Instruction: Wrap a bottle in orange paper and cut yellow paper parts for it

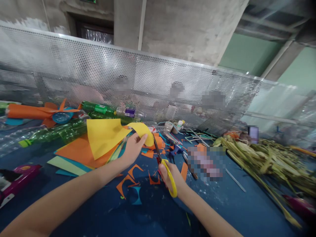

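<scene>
At the middle of the bench (106, 214), one yellow sheet (106, 135) is held by the left hand (134, 148), its grip closed on the paper beside a curled, cut strip. One pair of scissors (159, 156) is gripped by the right hand (172, 174), its fingers closed round the yellow handle; the blades are pointed away, close to the curl. Beneath the yellow sheet, at least three coloured layers are seen: one orange sheet (76, 151), one pale green sheet (67, 165) and some blue. On the near side, one blue scrap (137, 196) and at least three orange scraps (120, 187) are scattered.

At far left, at least two green bottles (71, 131) and one orange roll (27, 111) are laid. At right, one heap of dry leaves (274, 158) is spread. The far side is bounded by one perforated panel (98, 65); the near edge is not shown. Open room is left between the forearms, nearer than the scraps, and right of the right forearm, where one thin pale stick (235, 180) is laid.
</scene>
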Demonstrator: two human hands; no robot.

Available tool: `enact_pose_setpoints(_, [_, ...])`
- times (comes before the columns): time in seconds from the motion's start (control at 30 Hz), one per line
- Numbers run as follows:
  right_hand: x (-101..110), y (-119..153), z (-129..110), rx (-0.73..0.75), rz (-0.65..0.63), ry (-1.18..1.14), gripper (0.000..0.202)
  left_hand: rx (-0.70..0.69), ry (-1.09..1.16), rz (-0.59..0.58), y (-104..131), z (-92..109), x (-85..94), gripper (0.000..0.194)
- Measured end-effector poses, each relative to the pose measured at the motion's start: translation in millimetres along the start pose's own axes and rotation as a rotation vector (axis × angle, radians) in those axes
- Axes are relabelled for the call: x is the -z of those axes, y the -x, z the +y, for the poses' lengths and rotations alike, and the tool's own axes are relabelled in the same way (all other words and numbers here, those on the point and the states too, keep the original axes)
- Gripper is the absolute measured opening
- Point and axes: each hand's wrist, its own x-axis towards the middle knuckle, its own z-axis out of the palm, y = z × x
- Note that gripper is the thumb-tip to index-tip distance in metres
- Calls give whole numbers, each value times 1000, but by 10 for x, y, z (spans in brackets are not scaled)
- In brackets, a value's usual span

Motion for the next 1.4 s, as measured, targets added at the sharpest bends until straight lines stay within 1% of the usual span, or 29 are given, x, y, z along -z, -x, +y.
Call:
enact_pose_setpoints(0.1, [7,-9,-12,11,6,51,41,-5,-5,21,-18,-39,21,22])
enact_pose_setpoints(0.3, [1,-26,-36,-27,21,79,45,-38,-42,-41,-33,-109,22,23])
enact_pose_setpoints(0.43, [5,-38,-47,-37,44,61,47,-64,-64,-58,-53,-157,24,22])
enact_pose_setpoints(0.5, [1,-42,-42,-89,41,8,48,-84,-78,-63,-68,-172,28,23])
enact_pose_setpoints(0.57, [-7,-49,-25,-180,36,-88,48,-98,-74,-73,-79,-177,28,23])
enact_pose_setpoints(0.63, [-12,-64,2,-260,44,-201,47,-99,-29,-111,-77,-181,15,24])
enact_pose_setpoints(0.7, [-8,-90,39,-253,66,-243,46,-69,58,-215,-57,-196,-8,30])
enact_pose_setpoints(0.8, [8,-146,116,-144,137,-150,38,47,186,-462,-2,-253,-48,57])
enact_pose_setpoints(0.87, [9,-189,176,-93,211,-110,32,110,221,-597,38,-314,-66,72])
enact_pose_setpoints(0.97, [-13,-248,254,-40,271,-239,30,151,239,-726,86,-430,-76,79])
enact_pose_setpoints(1.03, [-31,-273,278,-26,269,-326,30,181,246,-792,112,-509,-79,80])
enact_pose_setpoints(1.07, [-37,-277,278,-29,261,-342,29,191,254,-806,125,-544,-81,81])
enact_pose_setpoints(1.1, [-40,-275,271,-36,248,-339,28,199,269,-793,137,-571,-85,79])
enact_pose_setpoints(1.13, [-40,-267,258,-43,230,-329,27,214,292,-749,150,-590,-88,75])
enact_pose_setpoints(1.17, [-40,-256,240,-50,208,-320,26,244,322,-682,162,-600,-91,68])
enact_pose_setpoints(1.23, [-42,-227,201,-70,141,-297,25,350,408,-527,179,-593,-93,54])
enact_pose_setpoints(1.27, [-46,-214,185,-82,102,-285,24,406,452,-468,182,-581,-90,49])
enact_pose_setpoints(1.33, [-64,-195,172,-98,45,-271,22,481,527,-425,175,-549,-77,45])
enact_pose_setpoints(1.4, [-86,-188,183,-80,43,-279,19,517,559,-437,153,-527,-58,42])
